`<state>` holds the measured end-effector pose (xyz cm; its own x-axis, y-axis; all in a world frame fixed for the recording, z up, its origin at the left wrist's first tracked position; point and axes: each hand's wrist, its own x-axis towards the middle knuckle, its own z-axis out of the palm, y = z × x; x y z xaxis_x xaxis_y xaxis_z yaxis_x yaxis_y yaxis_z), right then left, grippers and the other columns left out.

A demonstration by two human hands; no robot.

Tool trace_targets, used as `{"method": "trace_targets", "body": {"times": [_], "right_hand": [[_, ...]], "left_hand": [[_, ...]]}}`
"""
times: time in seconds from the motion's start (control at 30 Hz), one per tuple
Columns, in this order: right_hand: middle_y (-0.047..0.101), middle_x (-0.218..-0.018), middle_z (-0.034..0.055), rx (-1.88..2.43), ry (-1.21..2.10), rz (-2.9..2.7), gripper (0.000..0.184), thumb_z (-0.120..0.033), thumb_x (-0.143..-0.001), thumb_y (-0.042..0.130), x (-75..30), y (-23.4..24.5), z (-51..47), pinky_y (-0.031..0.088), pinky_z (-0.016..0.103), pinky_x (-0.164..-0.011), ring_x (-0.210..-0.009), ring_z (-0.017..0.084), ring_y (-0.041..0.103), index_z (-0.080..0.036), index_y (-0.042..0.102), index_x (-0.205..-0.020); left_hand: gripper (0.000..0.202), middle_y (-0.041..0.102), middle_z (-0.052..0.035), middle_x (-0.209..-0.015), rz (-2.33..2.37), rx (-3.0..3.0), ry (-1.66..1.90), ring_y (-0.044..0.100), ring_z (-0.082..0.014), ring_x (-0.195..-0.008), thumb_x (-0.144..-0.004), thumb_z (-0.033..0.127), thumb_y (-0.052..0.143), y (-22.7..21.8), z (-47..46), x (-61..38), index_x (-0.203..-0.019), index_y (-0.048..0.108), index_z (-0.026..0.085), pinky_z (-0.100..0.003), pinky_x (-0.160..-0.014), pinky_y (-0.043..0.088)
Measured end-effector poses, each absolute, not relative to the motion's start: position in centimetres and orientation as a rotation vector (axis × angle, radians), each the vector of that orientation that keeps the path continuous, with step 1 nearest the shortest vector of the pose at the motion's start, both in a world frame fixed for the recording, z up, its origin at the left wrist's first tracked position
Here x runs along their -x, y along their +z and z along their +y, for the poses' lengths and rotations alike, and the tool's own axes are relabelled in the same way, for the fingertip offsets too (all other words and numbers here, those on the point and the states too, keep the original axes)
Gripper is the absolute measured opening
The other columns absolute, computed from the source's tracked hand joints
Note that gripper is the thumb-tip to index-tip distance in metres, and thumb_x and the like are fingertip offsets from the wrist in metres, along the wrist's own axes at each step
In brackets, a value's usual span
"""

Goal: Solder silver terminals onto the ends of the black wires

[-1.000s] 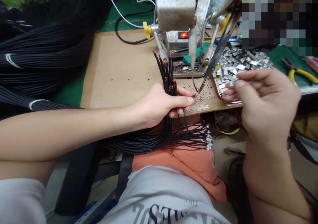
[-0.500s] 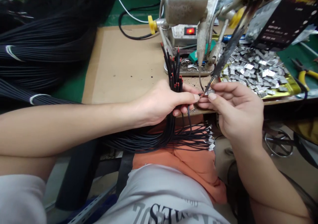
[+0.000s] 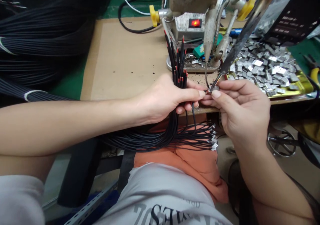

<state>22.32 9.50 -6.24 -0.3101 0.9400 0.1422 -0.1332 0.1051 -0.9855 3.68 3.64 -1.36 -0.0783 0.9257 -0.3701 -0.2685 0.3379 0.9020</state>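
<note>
Pliers [image 3: 315,76] (yellow handles) on green mat [image 3: 298,48], far right.

A workbench topped with tan cardboard [image 3: 125,62] spreads out left of a grey metal control box [image 3: 188,26] with a glowing red switch. Just in front of the box lies a round steel base plate [image 3: 192,67], dotted with small scraps. Right of the box sits a gold tray [image 3: 295,89] heaped with small silver metal tabs [image 3: 265,65] — a green mat [image 3: 298,50] lies beyond it.
</note>
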Motion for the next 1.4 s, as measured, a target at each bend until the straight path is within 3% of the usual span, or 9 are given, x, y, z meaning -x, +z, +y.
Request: {"method": "trace_targets", "body": {"times": [0.43, 1.1, 1.4], "right_hand": [[0.085, -0.088, -0.0038, 0.867, 1.364, -1.425, 0.025, -0.033, -0.09, 0.097, -22.41, -6.37, 9.42, 0.078, 0.036, -0.081, -0.076, 0.019, 0.088, -0.026, 0.078, -0.104], [0.084, -0.088, -0.0028, 0.899, 1.355, -1.446, 0.026, -0.032, -0.09, 0.097, -22.39, -6.44, 9.35, 0.079, 0.037, -0.081, -0.08, 0.022, 0.089, -0.026, 0.076, -0.104], [0.081, -0.078, -0.0051, 0.887, 1.339, -1.425, 0.024, -0.026, -0.083, 0.099, -22.09, -6.06, 9.11, 0.078, 0.036, -0.068, -0.062, 0.019, 0.082, -0.028, 0.077, -0.092]], "left_hand": [[0.015, 0.07, -0.0024, -0.063, 1.242, -0.746, 1.128, 0.059, -0.0064, -0.051, -0.092, 0.007, 0.084, -1.36, 3.7, -3.49, -0.078, 0.081, 0.012, -0.016, -0.042, 0.037], [0.013, 0.071, -0.0028, -0.061, 1.279, -0.711, 1.124, 0.06, -0.0069, -0.049, -0.09, 0.002, 0.084, -1.23, 3.72, -3.6, -0.081, 0.084, 0.011, -0.015, -0.042, 0.038], [0.018, 0.076, -0.0032, -0.064, 1.274, -0.754, 1.102, 0.067, -0.0093, -0.049, -0.089, -0.006, 0.082, -1.09, 3.65, -3.72, -0.083, 0.081, 0.011, -0.016, -0.043, 0.045]]}}
